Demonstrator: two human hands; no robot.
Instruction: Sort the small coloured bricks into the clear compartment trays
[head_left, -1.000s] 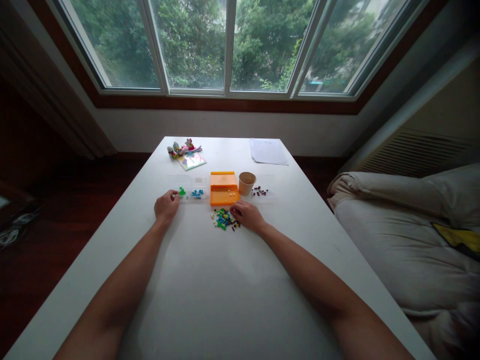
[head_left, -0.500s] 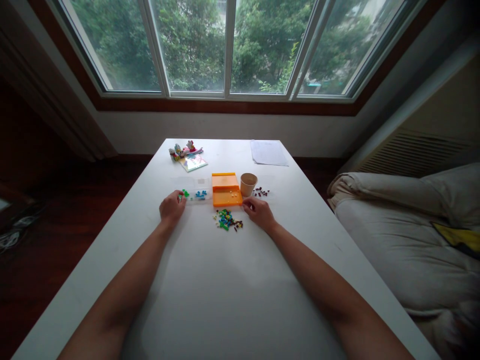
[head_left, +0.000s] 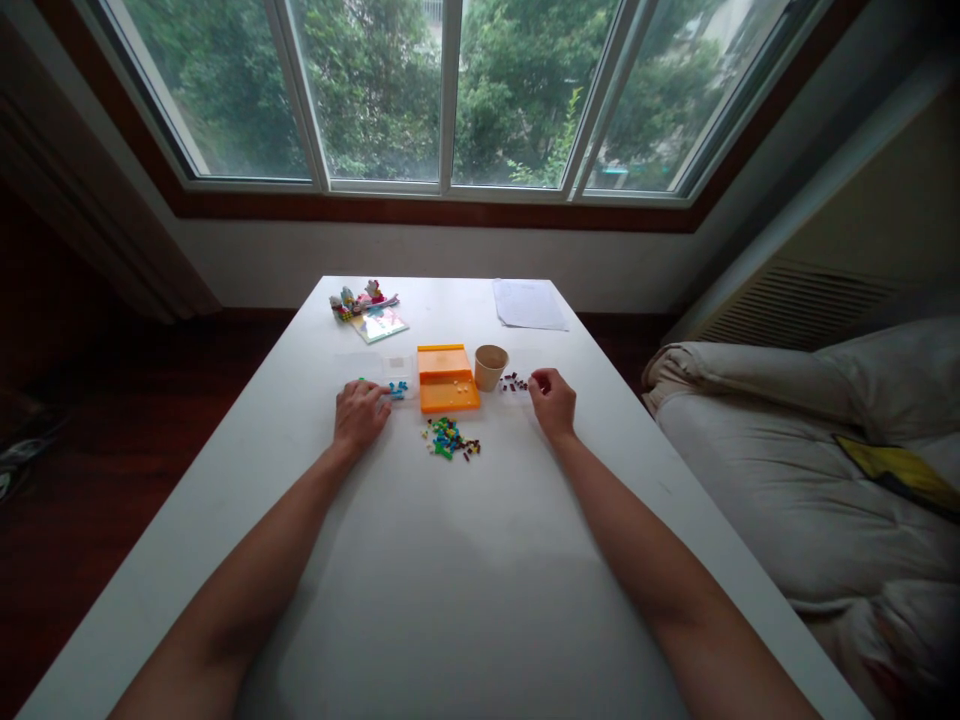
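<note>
My left hand (head_left: 362,412) rests over the clear plastic tray (head_left: 379,362) at the left, its fingers stretched toward the blue toy bricks (head_left: 397,390). It partly covers the green bricks there. Close to the small dark brown bricks (head_left: 514,382), my right hand (head_left: 553,402) is closed in a pinch; whatever its fingertips hold is too small to make out. Between the hands lies an open orange case (head_left: 449,393) with a few pale pieces in it. In front of the case is a mixed pile of small bricks (head_left: 448,438), green, blue, yellow and brown.
A brown paper cup (head_left: 490,368) stands beside the orange case. Farther back on the white table (head_left: 450,560) are assembled brick figures (head_left: 364,300), a shiny card (head_left: 380,324) and paper sheets (head_left: 529,304). A pale sofa (head_left: 742,460) stands right of the table.
My right hand has moved right, from the orange case's corner to the far side of the brown bricks. My left hand has shifted right from the green bricks toward the blue ones, its fingers flatter.
</note>
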